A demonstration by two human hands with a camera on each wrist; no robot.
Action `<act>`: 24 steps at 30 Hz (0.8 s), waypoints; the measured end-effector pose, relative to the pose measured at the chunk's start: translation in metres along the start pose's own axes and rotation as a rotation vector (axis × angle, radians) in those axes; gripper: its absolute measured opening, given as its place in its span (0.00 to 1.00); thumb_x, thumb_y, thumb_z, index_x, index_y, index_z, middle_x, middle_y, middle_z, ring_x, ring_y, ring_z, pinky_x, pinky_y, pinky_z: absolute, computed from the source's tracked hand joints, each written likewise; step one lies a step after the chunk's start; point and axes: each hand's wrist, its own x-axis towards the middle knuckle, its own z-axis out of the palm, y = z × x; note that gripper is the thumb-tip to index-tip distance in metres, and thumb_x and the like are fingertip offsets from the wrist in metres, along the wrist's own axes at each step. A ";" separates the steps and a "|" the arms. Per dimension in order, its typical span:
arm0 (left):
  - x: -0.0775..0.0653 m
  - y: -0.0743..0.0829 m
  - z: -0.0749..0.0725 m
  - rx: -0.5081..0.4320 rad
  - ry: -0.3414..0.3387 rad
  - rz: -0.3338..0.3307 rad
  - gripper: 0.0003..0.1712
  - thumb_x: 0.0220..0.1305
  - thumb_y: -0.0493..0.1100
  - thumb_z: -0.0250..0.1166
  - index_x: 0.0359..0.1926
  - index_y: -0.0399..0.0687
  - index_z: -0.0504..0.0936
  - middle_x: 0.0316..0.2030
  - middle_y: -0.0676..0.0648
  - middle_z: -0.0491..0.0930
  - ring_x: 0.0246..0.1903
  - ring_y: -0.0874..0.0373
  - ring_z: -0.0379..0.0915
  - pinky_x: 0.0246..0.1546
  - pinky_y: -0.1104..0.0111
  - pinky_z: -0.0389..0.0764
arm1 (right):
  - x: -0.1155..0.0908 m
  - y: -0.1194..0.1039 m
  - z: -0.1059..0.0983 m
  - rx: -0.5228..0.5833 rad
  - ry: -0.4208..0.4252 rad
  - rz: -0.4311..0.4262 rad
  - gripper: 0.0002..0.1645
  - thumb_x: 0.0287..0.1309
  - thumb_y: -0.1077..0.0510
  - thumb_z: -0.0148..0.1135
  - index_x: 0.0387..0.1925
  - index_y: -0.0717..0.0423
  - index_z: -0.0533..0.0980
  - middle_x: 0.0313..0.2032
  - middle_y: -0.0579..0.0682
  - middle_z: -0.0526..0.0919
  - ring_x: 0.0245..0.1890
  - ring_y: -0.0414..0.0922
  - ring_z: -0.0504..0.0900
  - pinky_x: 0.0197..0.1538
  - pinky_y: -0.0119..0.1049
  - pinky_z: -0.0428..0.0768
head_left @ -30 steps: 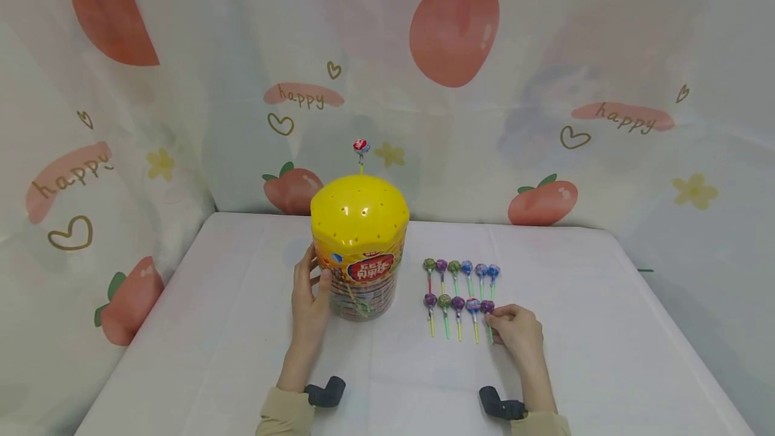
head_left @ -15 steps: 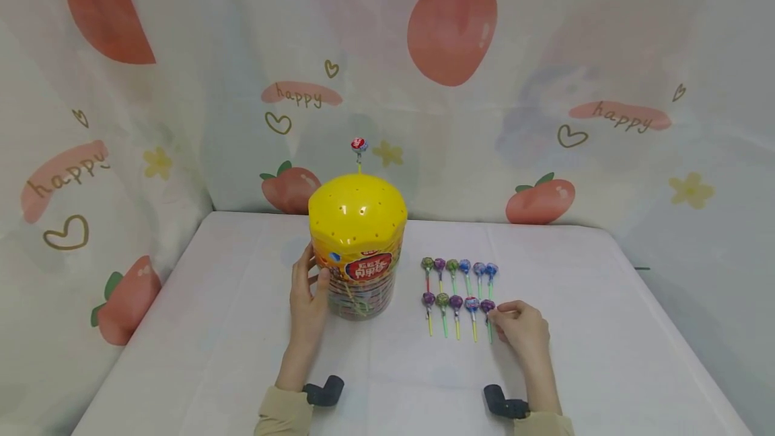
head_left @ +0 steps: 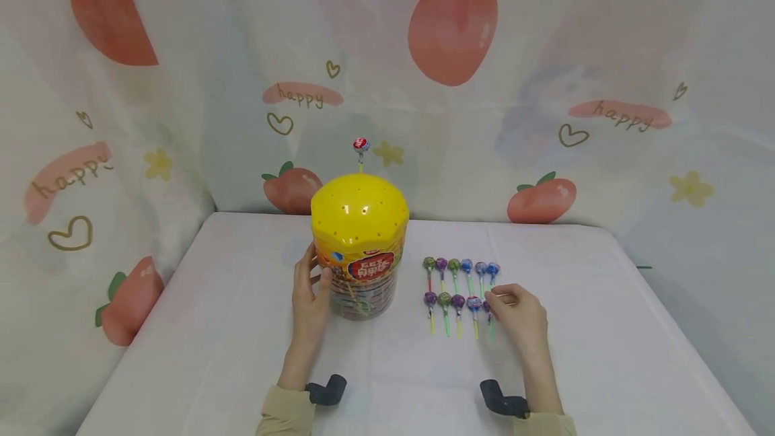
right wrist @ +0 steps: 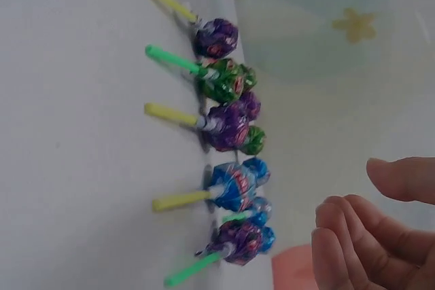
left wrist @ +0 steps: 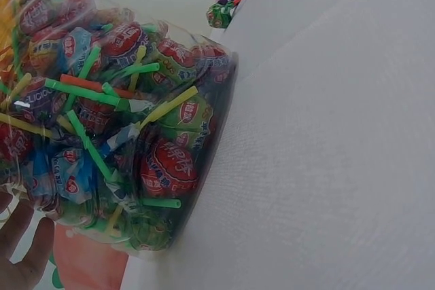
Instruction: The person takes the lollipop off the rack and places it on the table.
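Observation:
A clear jar packed with wrapped lollipops stands on the table under a domed yellow lid dotted with small holes. One red-and-blue lollipop stands upright in the lid. My left hand holds the jar's left side, thumb in front and fingers around the side; the left wrist view shows its fingers against the plastic. Just over the right end of the front row of lollipops hovers my right hand. Its thumb and fingers are apart with nothing between them, and it partly covers the purple lollipop.
Two rows of lollipops lie right of the jar, heads toward the back. The back row includes a green lollipop; the front row includes a purple lollipop. A printed cloth hangs behind the white-covered table.
My right hand has let go of the purple lollipop at the front row's right end and lifted up and slightly away from it. The left hand stays on the jar.

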 end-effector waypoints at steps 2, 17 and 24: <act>0.000 0.000 0.001 0.003 -0.001 0.000 0.32 0.71 0.44 0.54 0.73 0.60 0.56 0.65 0.47 0.66 0.64 0.53 0.63 0.60 0.54 0.71 | -0.001 -0.007 0.000 0.021 0.012 -0.025 0.18 0.59 0.52 0.62 0.44 0.62 0.79 0.34 0.58 0.86 0.23 0.33 0.79 0.31 0.29 0.72; 0.000 -0.001 0.001 0.025 0.009 0.005 0.32 0.71 0.46 0.54 0.73 0.59 0.56 0.64 0.47 0.67 0.64 0.52 0.63 0.59 0.55 0.71 | 0.003 -0.058 -0.006 0.195 0.082 -0.150 0.12 0.61 0.53 0.62 0.42 0.56 0.81 0.37 0.57 0.86 0.29 0.30 0.79 0.35 0.27 0.75; 0.000 -0.001 0.001 0.015 0.006 0.003 0.32 0.71 0.46 0.54 0.73 0.59 0.56 0.65 0.47 0.66 0.64 0.52 0.63 0.59 0.53 0.71 | 0.006 -0.080 -0.011 0.275 0.097 -0.221 0.11 0.60 0.54 0.64 0.40 0.57 0.81 0.36 0.56 0.85 0.28 0.27 0.77 0.35 0.24 0.75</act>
